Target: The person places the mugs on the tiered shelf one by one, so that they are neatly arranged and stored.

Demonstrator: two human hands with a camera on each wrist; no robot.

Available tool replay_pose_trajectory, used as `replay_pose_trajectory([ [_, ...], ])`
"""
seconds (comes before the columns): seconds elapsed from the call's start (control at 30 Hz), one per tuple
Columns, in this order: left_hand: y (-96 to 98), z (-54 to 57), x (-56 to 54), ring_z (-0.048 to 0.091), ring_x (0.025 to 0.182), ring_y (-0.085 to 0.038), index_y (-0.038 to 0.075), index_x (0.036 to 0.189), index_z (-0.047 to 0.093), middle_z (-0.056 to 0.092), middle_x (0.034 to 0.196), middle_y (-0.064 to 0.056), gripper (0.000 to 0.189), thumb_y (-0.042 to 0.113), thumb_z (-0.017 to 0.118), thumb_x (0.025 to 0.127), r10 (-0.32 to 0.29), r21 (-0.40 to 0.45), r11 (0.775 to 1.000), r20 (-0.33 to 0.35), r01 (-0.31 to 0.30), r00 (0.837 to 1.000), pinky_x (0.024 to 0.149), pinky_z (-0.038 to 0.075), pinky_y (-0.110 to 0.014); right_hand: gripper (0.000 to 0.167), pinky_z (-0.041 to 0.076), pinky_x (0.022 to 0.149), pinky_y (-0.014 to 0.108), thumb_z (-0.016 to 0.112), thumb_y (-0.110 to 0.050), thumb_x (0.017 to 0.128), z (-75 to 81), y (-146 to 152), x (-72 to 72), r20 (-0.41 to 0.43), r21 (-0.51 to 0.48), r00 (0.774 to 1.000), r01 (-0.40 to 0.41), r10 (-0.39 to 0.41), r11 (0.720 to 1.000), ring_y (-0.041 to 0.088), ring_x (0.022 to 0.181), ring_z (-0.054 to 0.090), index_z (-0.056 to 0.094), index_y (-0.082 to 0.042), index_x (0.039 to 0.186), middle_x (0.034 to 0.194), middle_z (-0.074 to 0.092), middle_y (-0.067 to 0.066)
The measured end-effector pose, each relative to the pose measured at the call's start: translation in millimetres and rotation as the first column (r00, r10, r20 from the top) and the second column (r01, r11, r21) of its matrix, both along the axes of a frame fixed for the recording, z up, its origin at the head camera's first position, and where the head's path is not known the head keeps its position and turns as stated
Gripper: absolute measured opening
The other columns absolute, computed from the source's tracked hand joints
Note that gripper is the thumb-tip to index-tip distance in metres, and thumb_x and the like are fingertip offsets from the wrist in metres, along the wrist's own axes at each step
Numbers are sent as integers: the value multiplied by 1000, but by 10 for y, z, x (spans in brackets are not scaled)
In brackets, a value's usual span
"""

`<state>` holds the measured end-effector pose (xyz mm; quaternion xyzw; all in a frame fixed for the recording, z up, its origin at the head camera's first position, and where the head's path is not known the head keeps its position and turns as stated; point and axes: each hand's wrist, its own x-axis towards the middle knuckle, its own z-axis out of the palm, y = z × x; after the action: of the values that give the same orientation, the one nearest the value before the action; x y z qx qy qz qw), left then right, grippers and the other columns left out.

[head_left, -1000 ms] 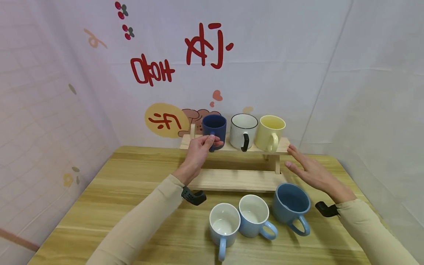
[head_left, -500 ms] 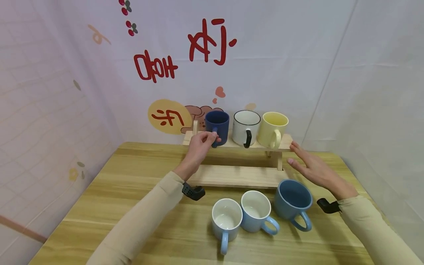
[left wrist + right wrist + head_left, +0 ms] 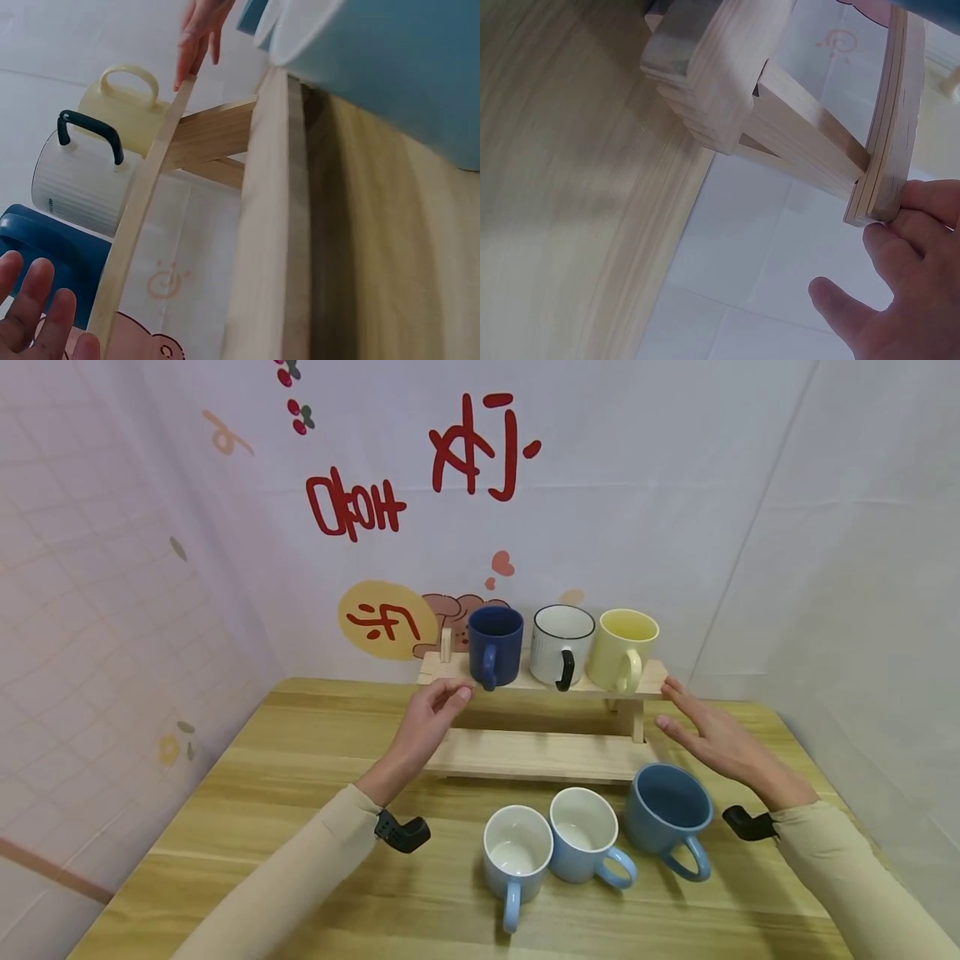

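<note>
On the upper shelf of a small wooden rack (image 3: 540, 752) stand a dark blue mug (image 3: 495, 645), a white ribbed mug (image 3: 558, 647) with black rim and handle, and a yellow mug (image 3: 621, 652). All three handles face the front. My left hand (image 3: 429, 718) is just left of and below the dark blue mug, holding nothing, its fingers relaxed and loosely bent. In the left wrist view, its fingers (image 3: 54, 322) show close to that mug. My right hand (image 3: 712, 739) touches the upper shelf's right end with its fingertips; the right wrist view shows the thumb (image 3: 840, 304) held apart.
In front of the rack, two light blue mugs with white insides, one on the left (image 3: 517, 852) and one in the middle (image 3: 583, 835), stand beside a larger grey-blue mug (image 3: 669, 814) on the wooden table (image 3: 300, 752). A printed cloth (image 3: 637, 510) hangs behind.
My left hand has let go of the dark blue mug's handle and drawn back left and down. The mug stays on the shelf. My right hand keeps its place at the shelf's end.
</note>
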<state>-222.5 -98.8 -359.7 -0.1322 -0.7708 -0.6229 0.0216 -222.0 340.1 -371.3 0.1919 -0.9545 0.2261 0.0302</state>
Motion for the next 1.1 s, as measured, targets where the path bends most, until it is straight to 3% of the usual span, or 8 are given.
replay_pose_trajectory([
  [0.3,-239,-140,378,57,130,-27,2,133,61,66,131,-13,38,30,57,108,-102,-67,992,24,103,995,114,41,-50,71,27,108,76,51,-40,109,1,-5,11,7,-3,1000,-3,3,1000,59,144,28,26,0,162,170,15,21],
  [0.5,-390,-200,576,60,127,-28,3,135,59,66,132,-12,36,28,56,109,-173,-87,981,38,176,984,107,49,-41,72,27,108,76,51,-40,109,6,10,-5,7,-11,1000,-7,7,1000,59,144,28,25,1,162,170,15,22],
  [0.7,-529,-207,745,59,127,-29,7,134,61,66,131,-9,36,32,54,109,-231,-145,958,116,246,966,109,47,-44,72,26,108,76,50,-41,109,5,11,-15,17,2,1000,-3,3,1000,59,145,27,24,0,163,170,14,21],
  [0.8,-581,-229,805,58,130,-31,7,135,61,66,133,-9,37,33,52,110,-290,-146,939,156,312,944,109,45,-49,72,26,108,76,50,-41,109,3,7,-22,16,1,1000,-3,3,1000,59,145,27,24,0,163,170,14,21],
  [0.9,-621,-275,855,58,130,-29,6,137,61,67,133,-7,38,32,49,111,-356,-149,912,180,383,917,108,47,-44,72,26,109,76,50,-41,109,7,3,-28,12,0,1000,-5,5,1000,59,145,27,24,0,163,170,14,22],
  [1.0,-638,-346,894,59,130,-28,5,138,61,68,132,-7,38,30,48,112,-427,-126,881,206,456,881,106,47,-34,72,25,109,76,50,-41,109,13,7,-25,18,-2,1000,-5,5,1000,59,145,26,23,0,163,170,14,22],
  [1.1,-627,-432,929,60,128,-25,4,137,61,69,131,-8,38,28,46,113,-505,-75,843,232,533,831,106,47,-29,72,25,108,76,50,-41,109,23,13,-12,24,-5,1000,-1,2,1000,59,145,26,24,0,163,170,13,21],
])
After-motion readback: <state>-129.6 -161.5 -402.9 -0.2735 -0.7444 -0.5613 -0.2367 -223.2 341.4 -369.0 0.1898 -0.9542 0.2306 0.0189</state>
